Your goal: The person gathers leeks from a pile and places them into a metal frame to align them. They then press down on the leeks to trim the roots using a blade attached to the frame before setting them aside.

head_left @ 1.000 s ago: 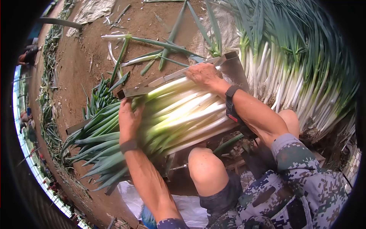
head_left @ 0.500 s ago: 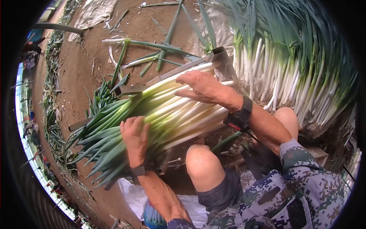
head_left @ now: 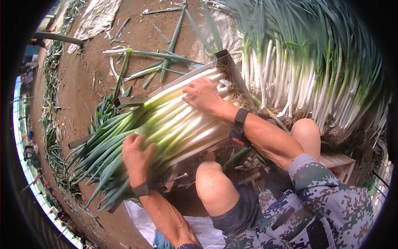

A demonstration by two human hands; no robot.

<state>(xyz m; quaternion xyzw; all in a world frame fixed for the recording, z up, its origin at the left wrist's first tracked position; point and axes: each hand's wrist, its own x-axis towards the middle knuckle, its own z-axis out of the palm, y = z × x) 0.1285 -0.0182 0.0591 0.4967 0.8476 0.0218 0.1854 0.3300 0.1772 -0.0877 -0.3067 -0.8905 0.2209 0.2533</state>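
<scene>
A thick bundle of green onions [head_left: 174, 120] lies in a metal frame [head_left: 234, 74], white root ends to the right and green leaves to the left. My left hand [head_left: 137, 159] rests on the leaves where they turn pale, its thumb apart from the fingers. Farther up and right, my right hand [head_left: 202, 96] lies over the white stalks near the roots. Its fingers are bent and touch the upper stalks, not wrapped round them. Both hands look open; the stalks beneath them are partly hidden.
Many more green onions [head_left: 290, 79] lie side by side at the upper right. Loose leaves and stalks [head_left: 166, 56] are scattered on the dirt beyond the frame. White sheeting [head_left: 203, 224] is by my left forearm. My bare knee [head_left: 217, 186] stands close to the frame's near side.
My right hand has come down onto the stalks and its fingers have bent. My left hand stays on the leaves. The whole view has shifted slightly.
</scene>
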